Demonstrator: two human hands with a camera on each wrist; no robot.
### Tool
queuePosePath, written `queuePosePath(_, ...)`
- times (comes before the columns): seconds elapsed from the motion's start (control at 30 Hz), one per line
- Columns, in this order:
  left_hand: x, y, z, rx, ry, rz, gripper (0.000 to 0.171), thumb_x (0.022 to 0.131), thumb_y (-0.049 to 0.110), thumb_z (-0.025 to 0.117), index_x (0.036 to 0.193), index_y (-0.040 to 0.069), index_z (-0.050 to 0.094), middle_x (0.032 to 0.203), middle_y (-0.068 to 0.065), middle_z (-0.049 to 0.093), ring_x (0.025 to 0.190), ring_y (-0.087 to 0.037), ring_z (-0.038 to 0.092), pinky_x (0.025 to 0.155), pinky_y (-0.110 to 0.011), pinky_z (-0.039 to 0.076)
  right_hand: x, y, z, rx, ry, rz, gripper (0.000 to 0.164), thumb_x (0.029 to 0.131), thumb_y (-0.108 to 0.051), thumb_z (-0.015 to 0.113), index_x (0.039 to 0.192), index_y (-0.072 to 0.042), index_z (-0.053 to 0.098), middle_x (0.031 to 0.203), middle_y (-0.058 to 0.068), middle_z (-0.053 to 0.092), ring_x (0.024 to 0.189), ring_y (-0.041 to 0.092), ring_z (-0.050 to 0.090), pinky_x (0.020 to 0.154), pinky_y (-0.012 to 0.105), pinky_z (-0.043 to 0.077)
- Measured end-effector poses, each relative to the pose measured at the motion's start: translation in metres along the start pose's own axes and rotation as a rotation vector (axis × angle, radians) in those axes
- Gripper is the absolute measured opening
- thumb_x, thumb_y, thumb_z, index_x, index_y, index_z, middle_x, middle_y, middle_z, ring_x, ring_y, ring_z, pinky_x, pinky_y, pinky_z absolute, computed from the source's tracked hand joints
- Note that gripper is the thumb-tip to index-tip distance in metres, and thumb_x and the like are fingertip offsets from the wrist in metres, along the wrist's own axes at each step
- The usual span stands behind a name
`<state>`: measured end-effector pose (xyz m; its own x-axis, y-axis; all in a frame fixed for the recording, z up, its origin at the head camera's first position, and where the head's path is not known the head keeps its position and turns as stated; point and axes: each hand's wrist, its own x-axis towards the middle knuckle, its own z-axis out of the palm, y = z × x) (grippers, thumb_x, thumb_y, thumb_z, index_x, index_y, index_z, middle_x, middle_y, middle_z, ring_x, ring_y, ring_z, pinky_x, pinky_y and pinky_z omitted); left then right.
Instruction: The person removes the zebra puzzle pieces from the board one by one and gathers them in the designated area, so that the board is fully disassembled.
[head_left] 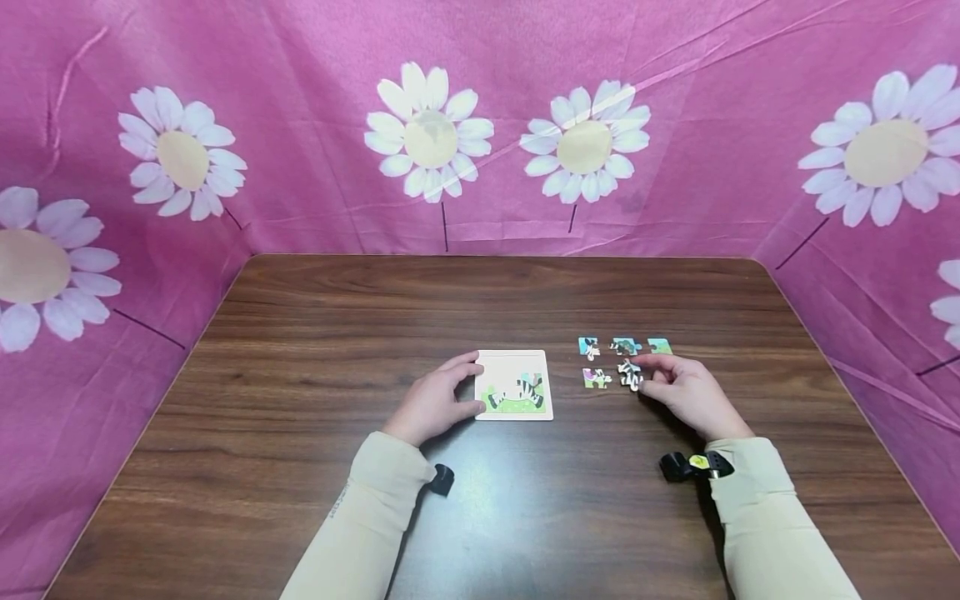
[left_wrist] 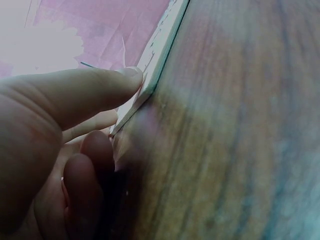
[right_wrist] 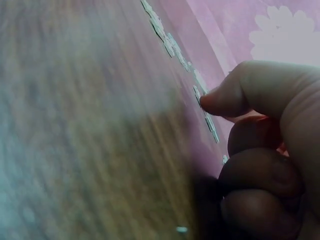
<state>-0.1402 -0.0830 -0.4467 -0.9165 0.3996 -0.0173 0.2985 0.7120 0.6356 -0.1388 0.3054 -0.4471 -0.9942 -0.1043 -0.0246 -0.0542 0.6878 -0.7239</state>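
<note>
A square puzzle board (head_left: 513, 363) with a pale frame lies on the table, part of a zebra picture in its lower half. My left hand (head_left: 433, 402) grips its left side, the thumb by the lower corner and fingers at the upper one. The left wrist view shows the thumb (left_wrist: 100, 92) against the board's edge (left_wrist: 162, 62). To the right, my right hand (head_left: 692, 395) pinches a black-and-white puzzle piece (head_left: 631, 376) between thumb and index finger. In the right wrist view the thumb (right_wrist: 227, 97) touches a thin piece's edge; the other fingers are curled.
Several loose pieces lie around the right hand: a blue one (head_left: 588, 347), a dark-patterned one (head_left: 625, 346), a green one (head_left: 660, 345) and a pink-cornered one (head_left: 596, 378). Pink flowered cloth (head_left: 510, 225) surrounds the brown wooden table (head_left: 300, 333) on three sides.
</note>
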Motion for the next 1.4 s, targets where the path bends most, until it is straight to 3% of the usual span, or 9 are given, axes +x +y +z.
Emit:
queuePosePath(0.4,0.0008,-0.0012,-0.0003,-0.001,0.007,0.015,0.054,0.084,0.027,0.079,0.133,0.011,0.063,0.154,0.002,0.047,0.139,-0.023,0.047,0.107,-0.049,0.041,0.0037,-0.0022,-0.0027,-0.125,-0.003,-0.006,0.034,0.085,-0.008,0.069,0.119,-0.001,0.070,0.068,-0.001,0.050,0.060,0.009,0.045,0.060,0.025,0.036)
queuePosePath(0.97,0.0006,-0.0013,0.0009,-0.010,0.003,0.005,0.055,0.084,0.028,0.079,0.134,0.011,0.063,0.154,0.003,0.046,0.140,-0.021,0.045,0.108,-0.049,0.040,0.0020,-0.0055,-0.0036,-0.122,-0.025,0.000,0.037,0.085,-0.009,0.069,0.122,-0.001,0.069,0.067,-0.003,0.049,0.056,0.006,0.043,0.058,0.025,0.035)
queuePosePath(1.4,0.0003,-0.0005,0.0004,-0.016,0.001,-0.001,0.056,0.084,0.028,0.078,0.135,0.011,0.062,0.155,0.003,0.046,0.140,-0.021,0.044,0.109,-0.048,0.039,0.0013,-0.0011,-0.0017,-0.096,0.011,-0.005,0.036,0.084,-0.006,0.068,0.120,-0.002,0.070,0.068,-0.001,0.052,0.059,0.008,0.046,0.059,0.026,0.037)
